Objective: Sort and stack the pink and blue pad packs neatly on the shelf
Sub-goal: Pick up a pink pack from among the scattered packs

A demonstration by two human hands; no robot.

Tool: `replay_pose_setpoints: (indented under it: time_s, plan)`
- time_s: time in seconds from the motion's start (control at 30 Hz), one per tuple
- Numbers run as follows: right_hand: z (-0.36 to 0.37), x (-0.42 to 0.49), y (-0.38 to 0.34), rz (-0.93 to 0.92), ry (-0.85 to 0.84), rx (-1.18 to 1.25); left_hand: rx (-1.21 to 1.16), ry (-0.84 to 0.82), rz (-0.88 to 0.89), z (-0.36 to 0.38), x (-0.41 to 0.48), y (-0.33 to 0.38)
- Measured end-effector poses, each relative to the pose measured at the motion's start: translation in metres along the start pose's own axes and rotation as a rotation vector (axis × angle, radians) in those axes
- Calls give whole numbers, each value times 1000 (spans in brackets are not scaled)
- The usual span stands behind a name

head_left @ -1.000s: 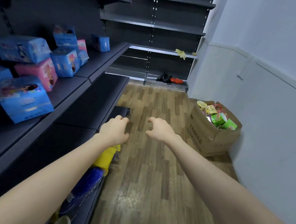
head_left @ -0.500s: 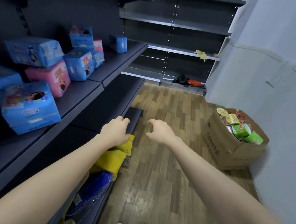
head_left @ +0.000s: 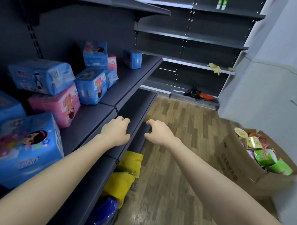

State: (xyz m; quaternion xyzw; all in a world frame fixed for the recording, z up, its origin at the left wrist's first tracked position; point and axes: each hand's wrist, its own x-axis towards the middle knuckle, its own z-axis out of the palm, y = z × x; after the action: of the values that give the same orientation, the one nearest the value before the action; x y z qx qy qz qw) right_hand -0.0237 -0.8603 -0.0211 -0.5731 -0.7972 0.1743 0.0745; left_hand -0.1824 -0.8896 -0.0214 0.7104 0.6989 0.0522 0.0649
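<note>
Both hands are hovering empty just off the front lip of the shelf (head_left: 86, 120). The left hand (head_left: 117, 131) is hanging over the edge with its fingers loosely curled downward. The right hand (head_left: 158, 131) is floating beside it out over the floor, fingers loosely curled too, pinching nothing.

Every pack is lying to the left of the hands and further up the shelf, so the left hand is plainly the nearer one, and the right would be reaching across it. The nearest pink pack (head_left: 56, 105) is lying on its side, long axis running roughly left to right, printed end turned toward the hands. A blue pack (head_left: 42, 75) is sitting tilted on top of it. Judging by that, the blue one is needing to come off before the pink one can go anywhere.

Counting the packs, seven blue ones are showing:
- a large one nearest the camera (head_left: 25, 149)
- one cut off at the left edge (head_left: 1, 106)
- the tilted one on the pink pack
- an upright one (head_left: 91, 86)
- a small one behind it (head_left: 111, 78)
- a tall one at the back (head_left: 95, 55)
- one standing apart further along (head_left: 133, 59)

Two pink ones are showing: the nearest pink pack and a small pink one (head_left: 112, 62) tucked beside the tall blue pack. The colours are sitting mixed and nothing is squarely stacked.
</note>
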Motion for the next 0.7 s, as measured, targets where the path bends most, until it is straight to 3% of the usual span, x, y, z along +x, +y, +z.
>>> replay_pose_setpoints:
  time_s: [0.7]
  plan:
    - [-1,107,-84,-372,58,71,-24,138,-224,-35,35,-55]
